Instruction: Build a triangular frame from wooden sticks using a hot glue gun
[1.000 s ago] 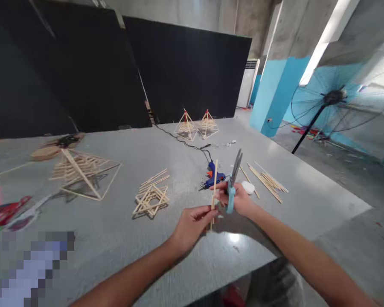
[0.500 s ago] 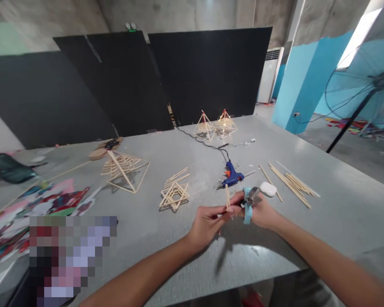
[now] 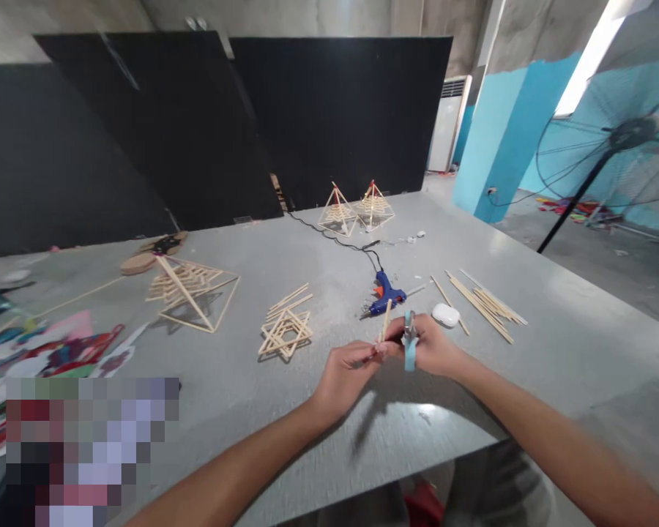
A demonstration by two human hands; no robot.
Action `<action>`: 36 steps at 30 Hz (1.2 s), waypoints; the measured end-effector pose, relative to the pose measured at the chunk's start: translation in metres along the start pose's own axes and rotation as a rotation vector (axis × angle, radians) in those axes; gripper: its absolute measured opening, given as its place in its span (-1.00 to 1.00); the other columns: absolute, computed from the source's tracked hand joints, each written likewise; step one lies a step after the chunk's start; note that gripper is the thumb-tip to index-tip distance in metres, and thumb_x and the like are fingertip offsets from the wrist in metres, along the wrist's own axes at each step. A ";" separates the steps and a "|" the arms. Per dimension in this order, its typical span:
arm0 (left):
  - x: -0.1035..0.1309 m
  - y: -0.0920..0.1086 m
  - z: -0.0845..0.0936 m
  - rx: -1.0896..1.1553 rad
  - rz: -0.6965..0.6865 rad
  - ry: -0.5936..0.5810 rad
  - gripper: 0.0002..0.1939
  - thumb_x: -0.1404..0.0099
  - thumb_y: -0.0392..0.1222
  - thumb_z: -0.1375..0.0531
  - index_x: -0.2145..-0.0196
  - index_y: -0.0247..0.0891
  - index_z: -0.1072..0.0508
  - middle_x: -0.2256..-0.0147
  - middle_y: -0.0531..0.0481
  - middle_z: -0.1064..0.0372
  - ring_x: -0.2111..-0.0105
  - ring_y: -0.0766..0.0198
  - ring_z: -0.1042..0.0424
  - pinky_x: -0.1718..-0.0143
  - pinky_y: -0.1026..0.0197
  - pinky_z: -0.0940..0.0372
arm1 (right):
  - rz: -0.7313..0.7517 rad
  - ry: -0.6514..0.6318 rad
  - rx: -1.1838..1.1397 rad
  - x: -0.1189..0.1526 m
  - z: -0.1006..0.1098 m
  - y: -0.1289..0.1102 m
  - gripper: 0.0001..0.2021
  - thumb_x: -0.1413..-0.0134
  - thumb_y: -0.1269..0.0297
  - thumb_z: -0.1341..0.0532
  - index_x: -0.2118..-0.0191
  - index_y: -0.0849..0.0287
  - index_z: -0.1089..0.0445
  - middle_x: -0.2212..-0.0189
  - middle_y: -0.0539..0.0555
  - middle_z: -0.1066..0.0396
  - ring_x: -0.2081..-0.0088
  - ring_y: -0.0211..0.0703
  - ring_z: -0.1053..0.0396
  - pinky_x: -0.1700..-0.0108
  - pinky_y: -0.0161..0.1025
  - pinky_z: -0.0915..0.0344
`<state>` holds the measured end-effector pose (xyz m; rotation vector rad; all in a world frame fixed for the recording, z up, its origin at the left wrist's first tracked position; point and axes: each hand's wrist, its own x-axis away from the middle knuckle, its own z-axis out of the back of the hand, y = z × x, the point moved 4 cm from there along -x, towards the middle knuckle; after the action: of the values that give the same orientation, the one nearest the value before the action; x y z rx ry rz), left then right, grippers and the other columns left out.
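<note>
My left hand [image 3: 345, 377] pinches a short, pale wooden stick [image 3: 386, 322] near its lower end; the stick stands nearly upright above the fingertips. My right hand [image 3: 431, 345] is close against it, fingers curled around a light-blue tool with a metal part [image 3: 410, 351], whose exact kind I cannot make out. The fingertips of both hands meet around the stick's base, hiding it. Just beyond the hands lies a blue glue gun [image 3: 387, 294] with an orange trigger. To the left, a star-shaped stick frame [image 3: 285, 335] lies flat on the grey table [image 3: 329, 263].
Loose sticks [image 3: 486, 306] and a white rounded case [image 3: 446, 315] lie right. A stick pyramid [image 3: 195, 293] stands left, near colourful scraps [image 3: 60, 351]. Two smaller pyramids [image 3: 337, 210] stand at the back by black panels [image 3: 334, 110]. A cable [image 3: 329, 236] runs to the glue gun.
The view has shifted slightly right, so things sit further left. My right hand has turned the light-blue tool, its metal part now facing differently. Both hands stay together at the stick.
</note>
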<state>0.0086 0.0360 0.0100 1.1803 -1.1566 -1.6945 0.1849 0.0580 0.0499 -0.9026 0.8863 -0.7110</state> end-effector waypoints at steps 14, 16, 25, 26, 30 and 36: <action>0.008 -0.004 0.006 0.019 0.064 0.088 -0.69 -0.31 0.01 -0.39 0.12 -0.21 -0.80 0.14 -0.11 -0.74 0.20 0.03 -0.72 0.11 0.11 -0.62 | -0.040 0.043 -0.045 -0.001 -0.003 -0.002 -0.67 -0.17 -0.03 -0.47 0.29 0.18 -0.59 0.43 0.03 -0.53 0.42 -0.22 -0.35 0.37 -0.26 -0.34; 0.007 -0.002 0.007 0.014 0.054 0.076 -0.71 -0.32 -0.01 -0.38 0.13 -0.22 -0.80 0.16 -0.10 -0.74 0.23 0.05 -0.71 0.14 0.13 -0.61 | -0.065 0.048 -0.017 0.000 -0.005 -0.001 -0.64 -0.17 -0.05 -0.47 0.29 0.20 -0.58 0.46 0.01 -0.50 0.44 -0.24 -0.32 0.38 -0.27 -0.30; 0.011 0.005 0.002 -0.056 0.012 0.004 -0.70 -0.39 -0.04 -0.32 0.15 -0.27 -0.78 0.28 -0.05 -0.71 0.34 0.14 -0.63 0.28 0.20 -0.53 | -0.090 0.037 -0.052 0.006 -0.012 -0.004 -0.60 -0.12 -0.06 -0.49 0.14 0.19 -0.60 0.47 -0.03 -0.44 0.46 -0.25 -0.34 0.37 -0.26 -0.34; 0.011 0.005 0.001 -0.064 0.012 -0.008 -0.70 -0.40 -0.03 -0.31 0.14 -0.28 -0.78 0.27 -0.07 -0.71 0.34 0.14 -0.63 0.28 0.21 -0.52 | -0.088 0.042 -0.077 0.006 -0.011 -0.003 -0.59 -0.13 -0.07 -0.48 0.10 0.18 -0.60 0.48 -0.04 -0.44 0.47 -0.24 -0.35 0.38 -0.26 -0.35; 0.011 0.008 -0.002 -0.081 0.001 -0.056 -0.68 -0.48 -0.02 -0.27 0.11 -0.27 -0.76 0.20 -0.10 -0.72 0.25 0.12 -0.67 0.19 0.22 -0.54 | -0.076 0.103 0.034 0.005 0.005 -0.007 -0.62 -0.17 -0.06 -0.40 0.10 0.16 -0.59 0.52 -0.07 -0.37 0.52 -0.24 -0.31 0.42 -0.26 -0.28; 0.014 0.012 -0.004 -0.070 -0.066 -0.132 -0.70 -0.52 0.00 -0.28 0.08 -0.25 -0.74 0.13 -0.13 -0.73 0.20 0.14 -0.70 0.11 0.26 -0.55 | -0.225 -0.087 0.593 0.023 0.046 -0.024 -0.67 -0.17 -0.02 -0.39 0.31 0.21 -0.55 0.55 -0.03 -0.38 0.50 -0.25 -0.23 0.42 -0.27 -0.15</action>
<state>0.0092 0.0182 0.0165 1.0875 -1.1387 -1.8717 0.2322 0.0452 0.0787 -0.4965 0.4534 -1.0504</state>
